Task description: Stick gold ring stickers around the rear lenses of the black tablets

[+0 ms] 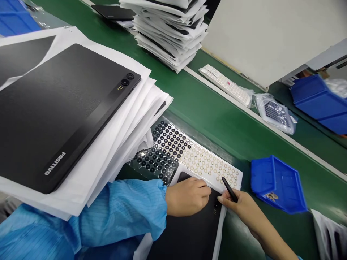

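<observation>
A black tablet back cover [187, 231] lies on white paper in front of me, its camera lenses near the upper right corner. My left hand [188, 196] rests over its upper edge with fingers curled and pressed together; anything in them is hidden. At the camera corner, my right hand [244, 207] grips a slim black pen-like tool [230, 189]. Just beyond both hands is a sheet of ring-shaped stickers [200, 159], with black rings on the left and pale, peeled-looking spots on the right.
A tall stack of paper-interleaved black covers [100, 159] rises at left, topped by a POSITIVO cover [70, 104]. Another stack [170, 36] stands farther back. A blue bin [287, 187] with small bits inside sits at right. Plastic-wrapped parts [276, 112] lie beyond a white strip on the green table.
</observation>
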A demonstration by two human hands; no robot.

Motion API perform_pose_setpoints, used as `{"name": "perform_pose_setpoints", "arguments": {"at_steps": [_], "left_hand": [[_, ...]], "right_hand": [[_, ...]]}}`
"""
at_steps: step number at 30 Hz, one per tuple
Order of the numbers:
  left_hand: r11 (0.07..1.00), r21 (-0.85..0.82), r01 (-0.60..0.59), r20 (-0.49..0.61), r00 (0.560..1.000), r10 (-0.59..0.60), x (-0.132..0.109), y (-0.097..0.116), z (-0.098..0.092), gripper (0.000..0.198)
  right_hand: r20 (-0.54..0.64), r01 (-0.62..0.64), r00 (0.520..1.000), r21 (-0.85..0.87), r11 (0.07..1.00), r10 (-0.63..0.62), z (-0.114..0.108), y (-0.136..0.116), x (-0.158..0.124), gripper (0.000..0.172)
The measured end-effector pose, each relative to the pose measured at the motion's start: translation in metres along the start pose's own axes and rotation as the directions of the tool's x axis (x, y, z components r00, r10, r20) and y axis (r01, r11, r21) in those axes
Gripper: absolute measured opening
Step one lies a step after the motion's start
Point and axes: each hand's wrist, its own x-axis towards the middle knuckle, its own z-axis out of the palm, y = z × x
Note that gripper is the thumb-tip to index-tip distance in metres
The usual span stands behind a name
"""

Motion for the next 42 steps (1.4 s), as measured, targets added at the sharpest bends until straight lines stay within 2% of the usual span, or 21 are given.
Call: {"name": "perform_pose_setpoints", "arguments": {"at_steps": [4,6,9,11,13,15,17,19,22,26,28,31,33,37,42], "left_hand": [[1.0,-0.003,-0.02,-0.011,1.0,0.02,0.001,-0.001,0.003,0.016],[0.999,0.007,-0.033,-0.01,0.999,0.034,0.002,0.0,0.004,0.016],[0.999,0.035,-0.029,-0.01,1.0,0.03,0.002,0.002,0.002,0.016],[0.998,0.051,-0.031,-0.012,0.999,0.032,0.001,0.002,0.001,0.017],[0.998,0.057,-0.037,-0.009,0.999,0.038,0.001,0.003,0.001,0.019],[0.998,0.054,-0.034,0.001,0.999,0.034,0.0,0.003,0.002,0.022],[0.999,0.047,-0.018,0.014,1.0,0.017,-0.001,0.004,0.003,0.025],[0.999,0.04,0.001,0.025,1.0,-0.002,0.0,0.005,0.004,0.028],[0.999,0.029,0.02,0.042,0.999,-0.021,0.002,0.007,0.004,0.03],[0.999,0.041,0.031,0.047,0.998,-0.033,0.005,0.011,0.0,0.033],[0.997,0.059,0.04,0.047,0.998,-0.042,0.006,0.015,-0.002,0.033],[0.992,0.085,0.096,0.066,0.993,-0.102,0.014,0.025,-0.007,0.029],[0.98,0.061,0.19,0.108,0.975,-0.196,0.023,0.032,-0.008,0.025],[0.917,-0.062,0.393,0.206,0.904,-0.373,0.047,0.037,-0.004,0.016],[0.902,-0.071,0.426,0.284,0.875,-0.391,0.069,0.031,0.006,0.011]], "right_hand": [[0.072,0.009,0.997,-0.021,1.0,-0.008,-0.003,0.004,0.012,0.025],[0.061,0.03,0.998,-0.03,0.999,-0.028,-0.003,0.005,0.013,0.024],[-0.073,0.103,0.992,-0.049,0.994,-0.106,0.002,0.008,0.002,0.023],[-0.207,0.158,0.964,-0.056,0.986,-0.167,0.01,0.018,-0.01,0.025],[-0.317,0.249,0.911,-0.083,0.965,-0.262,0.022,0.035,-0.023,0.026],[-0.358,0.393,0.82,-0.218,0.893,-0.447,0.034,0.054,-0.033,0.028],[-0.32,0.48,0.701,-0.449,0.754,-0.637,0.044,0.068,-0.039,0.047],[-0.265,0.452,0.624,-0.645,0.616,-0.735,0.05,0.074,-0.041,0.064],[-0.243,0.386,0.568,-0.765,0.515,-0.786,0.051,0.073,-0.039,0.073],[-0.237,0.416,0.481,-0.786,0.458,-0.844,0.046,0.07,-0.039,0.066],[-0.251,0.441,0.444,-0.774,0.454,-0.86,0.044,0.074,-0.039,0.061],[-0.326,0.482,0.411,-0.715,0.507,-0.851,0.042,0.083,-0.04,0.059],[-0.354,0.52,0.388,-0.678,0.519,-0.851,0.042,0.089,-0.04,0.059],[-0.316,0.557,0.323,-0.699,0.449,-0.892,0.045,0.096,-0.039,0.06],[-0.33,0.555,0.306,-0.701,0.449,-0.893,0.05,0.097,-0.037,0.062]]}}
